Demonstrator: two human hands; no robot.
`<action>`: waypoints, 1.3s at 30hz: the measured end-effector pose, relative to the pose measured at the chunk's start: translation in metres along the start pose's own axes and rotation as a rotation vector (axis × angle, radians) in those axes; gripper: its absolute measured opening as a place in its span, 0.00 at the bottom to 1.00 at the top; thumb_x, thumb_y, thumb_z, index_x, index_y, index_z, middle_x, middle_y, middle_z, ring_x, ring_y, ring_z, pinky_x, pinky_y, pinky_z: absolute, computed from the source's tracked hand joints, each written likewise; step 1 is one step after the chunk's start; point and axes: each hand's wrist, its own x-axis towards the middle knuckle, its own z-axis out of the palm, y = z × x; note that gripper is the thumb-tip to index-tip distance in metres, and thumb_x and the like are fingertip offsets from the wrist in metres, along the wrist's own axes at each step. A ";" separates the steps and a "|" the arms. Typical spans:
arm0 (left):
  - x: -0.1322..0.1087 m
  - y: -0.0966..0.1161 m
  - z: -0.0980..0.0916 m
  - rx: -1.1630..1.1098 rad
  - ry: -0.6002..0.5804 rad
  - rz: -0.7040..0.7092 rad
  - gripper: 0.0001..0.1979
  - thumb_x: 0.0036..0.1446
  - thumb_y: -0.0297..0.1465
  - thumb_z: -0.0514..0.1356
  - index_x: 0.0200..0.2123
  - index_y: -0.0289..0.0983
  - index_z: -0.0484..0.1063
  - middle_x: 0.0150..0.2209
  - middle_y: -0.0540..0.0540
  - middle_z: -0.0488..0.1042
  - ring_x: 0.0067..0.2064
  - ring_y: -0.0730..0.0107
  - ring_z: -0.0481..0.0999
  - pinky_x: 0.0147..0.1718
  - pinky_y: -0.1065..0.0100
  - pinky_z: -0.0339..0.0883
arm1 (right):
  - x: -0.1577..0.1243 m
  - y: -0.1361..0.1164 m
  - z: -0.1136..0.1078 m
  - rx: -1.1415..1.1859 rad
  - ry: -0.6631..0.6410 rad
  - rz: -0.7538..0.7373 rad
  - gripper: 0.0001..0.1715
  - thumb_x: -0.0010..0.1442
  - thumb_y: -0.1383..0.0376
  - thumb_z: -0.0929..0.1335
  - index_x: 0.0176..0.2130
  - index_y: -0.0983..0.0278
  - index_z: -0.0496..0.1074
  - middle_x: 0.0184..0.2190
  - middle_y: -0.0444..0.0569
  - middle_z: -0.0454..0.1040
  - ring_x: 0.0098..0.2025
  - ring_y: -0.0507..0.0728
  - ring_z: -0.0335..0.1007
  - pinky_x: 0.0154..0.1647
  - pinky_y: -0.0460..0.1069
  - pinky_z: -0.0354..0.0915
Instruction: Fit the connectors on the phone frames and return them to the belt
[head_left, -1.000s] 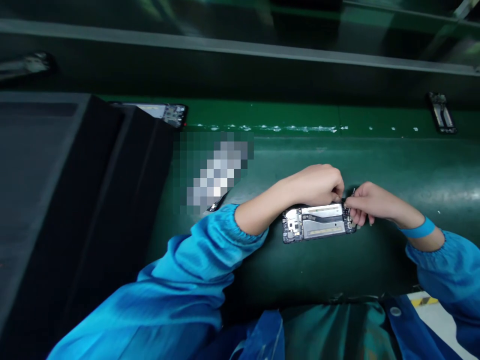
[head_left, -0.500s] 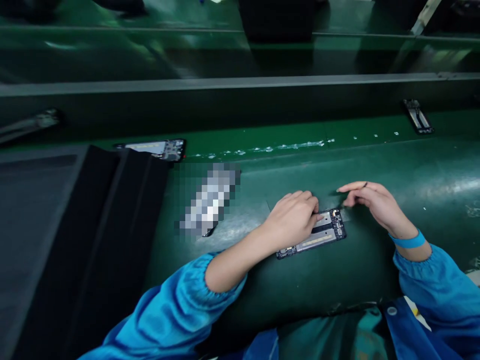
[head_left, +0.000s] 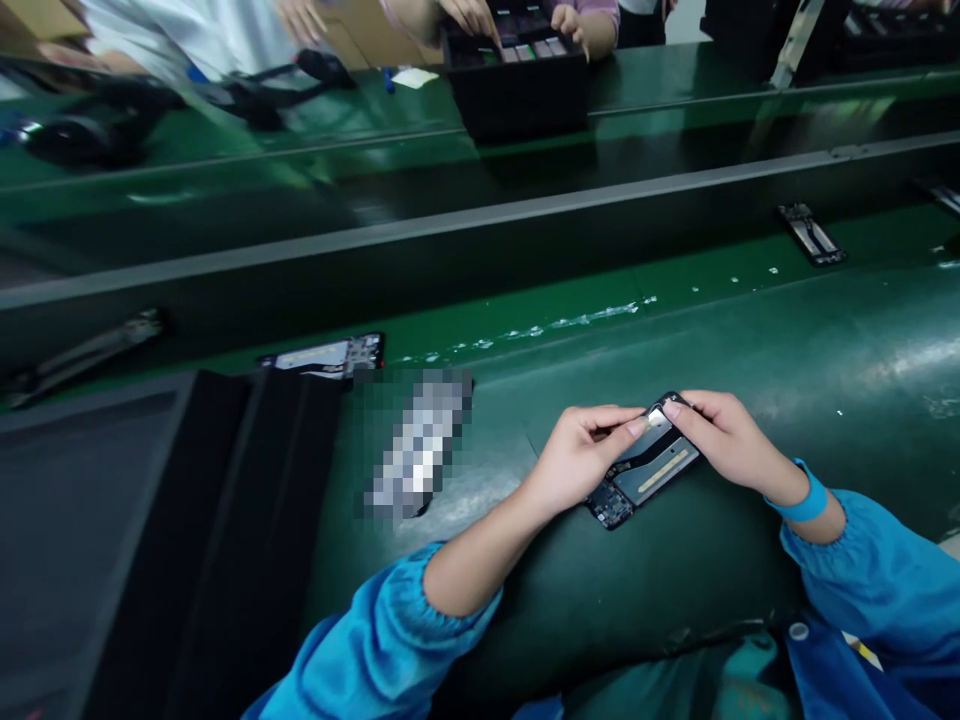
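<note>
1. Right now both hands meet over an opened phone body (head_left: 651, 468), a dark frame with its inner boards and a pale metal plate showing.
2. It lies at a slant on the green desk (head_left: 750, 340), its far end raised between the fingers and its near end low by the left wrist.
3. Left hand (head_left: 581, 455): fingers curled along the phone body's left edge, grasping it, with the fingertips at the far corner.
4. Right hand (head_left: 724, 435): it clasps the right edge and far end of the same piece, thumb and forefinger pinched at the top corner, just touching the left fingertips.
5. Whether anything small sits between those fingertips cannot be told.
6. Both arms wear bright blue sleeves (head_left: 390, 650), and a blue band (head_left: 802, 500) circles the right wrist.
7. To the left stands a dark tray (head_left: 150, 540), and a blurred-out patch lies between it and the hands.
8. Beyond the tray, another opened phone (head_left: 330, 355) lies flat on the green strip; a third one (head_left: 810, 233) lies far off to the right.
9. Across the conveyor, other people's hands (head_left: 465, 15) reach into a black box (head_left: 517, 85) on the far side.
</note>
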 end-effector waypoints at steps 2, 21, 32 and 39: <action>-0.001 0.003 0.000 0.055 0.033 0.051 0.13 0.59 0.39 0.66 0.35 0.35 0.84 0.34 0.43 0.81 0.33 0.68 0.76 0.33 0.70 0.69 | -0.002 -0.001 0.003 -0.052 0.003 -0.044 0.21 0.73 0.56 0.64 0.31 0.64 0.68 0.25 0.42 0.61 0.28 0.53 0.57 0.28 0.48 0.54; -0.010 0.010 0.011 0.229 0.203 0.185 0.11 0.58 0.37 0.67 0.30 0.35 0.83 0.23 0.48 0.73 0.24 0.75 0.67 0.23 0.73 0.60 | -0.003 -0.016 0.010 -0.122 0.042 -0.159 0.19 0.72 0.65 0.64 0.28 0.62 0.59 0.27 0.42 0.58 0.30 0.53 0.57 0.31 0.50 0.54; -0.013 0.018 0.007 0.267 0.047 0.147 0.14 0.63 0.36 0.62 0.31 0.34 0.82 0.25 0.47 0.74 0.27 0.72 0.69 0.27 0.71 0.61 | -0.004 -0.014 0.007 -0.177 0.109 -0.208 0.15 0.65 0.70 0.64 0.26 0.62 0.61 0.25 0.42 0.60 0.28 0.53 0.59 0.30 0.50 0.53; -0.015 0.025 0.009 0.267 0.031 0.164 0.14 0.62 0.35 0.63 0.28 0.34 0.82 0.21 0.49 0.71 0.24 0.75 0.65 0.24 0.72 0.57 | -0.004 -0.017 0.010 -0.077 0.071 -0.205 0.17 0.64 0.68 0.63 0.25 0.61 0.57 0.23 0.41 0.57 0.27 0.53 0.55 0.28 0.50 0.51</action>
